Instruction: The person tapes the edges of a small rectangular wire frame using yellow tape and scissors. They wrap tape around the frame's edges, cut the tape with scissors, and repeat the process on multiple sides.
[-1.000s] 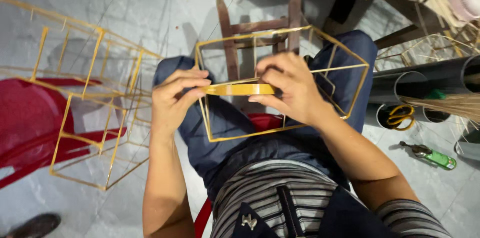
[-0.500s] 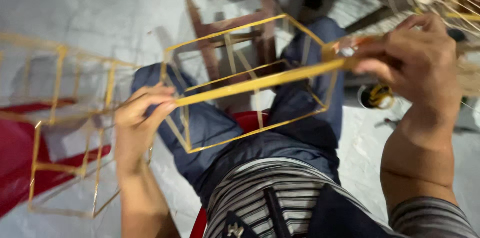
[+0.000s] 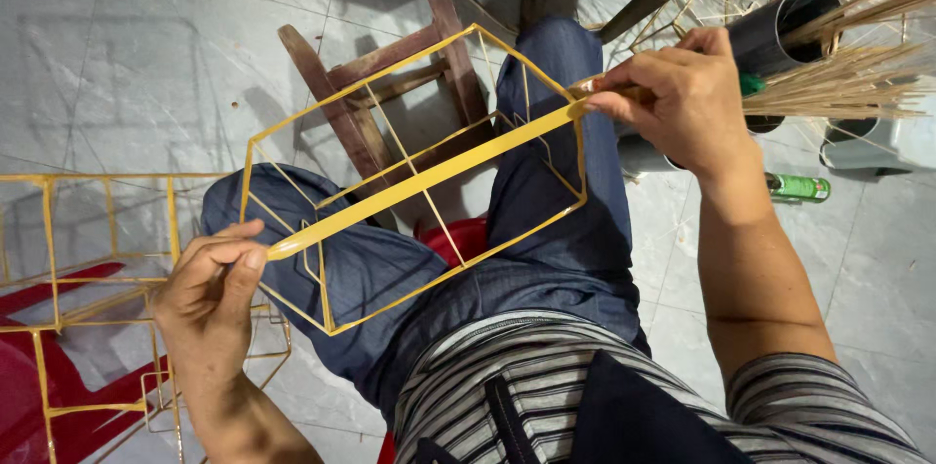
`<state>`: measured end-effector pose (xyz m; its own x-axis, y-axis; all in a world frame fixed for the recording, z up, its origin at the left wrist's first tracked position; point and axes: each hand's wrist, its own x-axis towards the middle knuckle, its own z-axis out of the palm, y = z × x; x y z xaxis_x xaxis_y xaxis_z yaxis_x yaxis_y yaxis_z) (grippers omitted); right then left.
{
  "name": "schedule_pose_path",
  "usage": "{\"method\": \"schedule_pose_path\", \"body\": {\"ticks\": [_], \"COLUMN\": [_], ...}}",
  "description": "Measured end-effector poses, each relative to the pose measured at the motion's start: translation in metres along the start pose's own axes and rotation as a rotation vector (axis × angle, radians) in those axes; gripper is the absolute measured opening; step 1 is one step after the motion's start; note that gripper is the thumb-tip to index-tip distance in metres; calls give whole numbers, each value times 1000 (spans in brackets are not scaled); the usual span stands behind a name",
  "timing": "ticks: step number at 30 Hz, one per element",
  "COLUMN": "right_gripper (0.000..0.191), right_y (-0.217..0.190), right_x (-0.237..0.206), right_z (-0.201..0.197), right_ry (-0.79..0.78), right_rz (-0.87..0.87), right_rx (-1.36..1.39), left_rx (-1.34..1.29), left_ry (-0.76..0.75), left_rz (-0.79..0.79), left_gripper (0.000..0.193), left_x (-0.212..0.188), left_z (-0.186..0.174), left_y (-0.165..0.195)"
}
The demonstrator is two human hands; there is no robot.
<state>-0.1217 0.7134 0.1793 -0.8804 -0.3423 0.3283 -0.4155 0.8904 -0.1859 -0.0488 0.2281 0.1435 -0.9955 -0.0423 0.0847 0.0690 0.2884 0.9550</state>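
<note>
Both hands pinched shut on a yellow strip (image 3: 419,181): left hand (image 3: 210,293) at its lower end, right hand (image 3: 682,98) drawing it taut across the yellow stick frame (image 3: 414,181) on the lap.

Yellow strip (image 3: 419,181): thin, smooth, slightly glossy, like tape or film. Frame (image 3: 331,147): slender yellow sticks, matt. Stool (image 3: 390,84): dark, worn wood. Trousers (image 3: 556,230): blue denim cloth. Floor (image 3: 146,64): glossy grey tiles.
</note>
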Motion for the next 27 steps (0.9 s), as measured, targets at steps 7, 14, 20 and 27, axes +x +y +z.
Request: {"method": "schedule_pose_path", "body": {"ticks": [7, 14, 20, 27], "right_gripper": [24, 19, 22, 17], "right_y": [-3, -21, -59, -104], "right_x": [1, 10, 27, 53], "right_z": [14, 15, 36, 68], "right_ry": [-4, 73, -66, -186], "right_rz": [48, -176, -347, -457], "right_rx": [80, 17, 315, 336], "left_rx": [223, 279, 614, 666], "left_ry": [62, 11, -65, -306], "left_rz": [55, 73, 428, 366], "left_gripper": [3, 10, 7, 12], "left_x": [-1, 5, 19, 46], "left_z": [11, 20, 39, 98], "left_y": [13, 43, 64, 72]}}
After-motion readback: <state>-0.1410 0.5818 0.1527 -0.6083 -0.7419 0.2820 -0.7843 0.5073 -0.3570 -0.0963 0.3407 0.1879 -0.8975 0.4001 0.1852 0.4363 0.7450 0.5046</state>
